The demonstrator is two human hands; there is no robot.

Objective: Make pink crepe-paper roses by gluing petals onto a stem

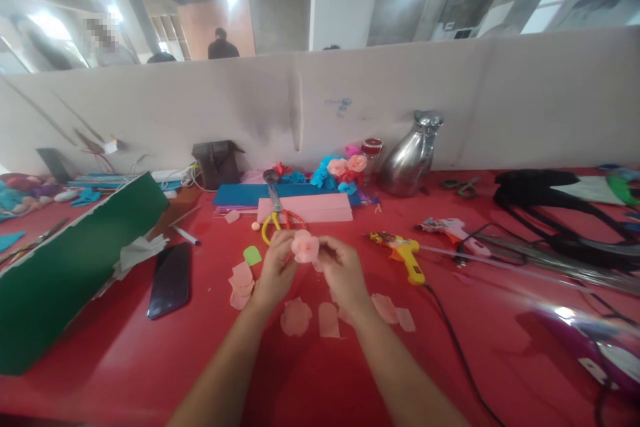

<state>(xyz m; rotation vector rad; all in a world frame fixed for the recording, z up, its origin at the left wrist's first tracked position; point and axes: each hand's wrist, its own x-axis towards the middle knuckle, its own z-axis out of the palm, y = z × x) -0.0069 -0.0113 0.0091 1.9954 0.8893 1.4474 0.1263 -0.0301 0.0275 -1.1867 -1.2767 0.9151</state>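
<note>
A small pink paper flower (305, 247) is held up between both hands over the red table. My left hand (278, 265) pinches it from the left, its fingers closed at the flower's edge. From the other side, the closed fingers of my right hand (341, 271) grip the flower's right edge. Loose pink paper petals (243, 277) lie left of my left hand beside a green paper petal (253, 255). Below the hands are a scalloped pink paper piece (296, 317) and a pink petal (329, 319). More pink petals (384, 308) lie right of my right wrist.
Scissors (274, 203) rest beyond the hands near folded pink paper (320, 207). Right are a yellow glue gun (407, 255) with a trailing cord and a steel jug (411, 157). Left are a phone (170, 280) and a green board (75, 273). Finished paper flowers (345, 167) sit behind.
</note>
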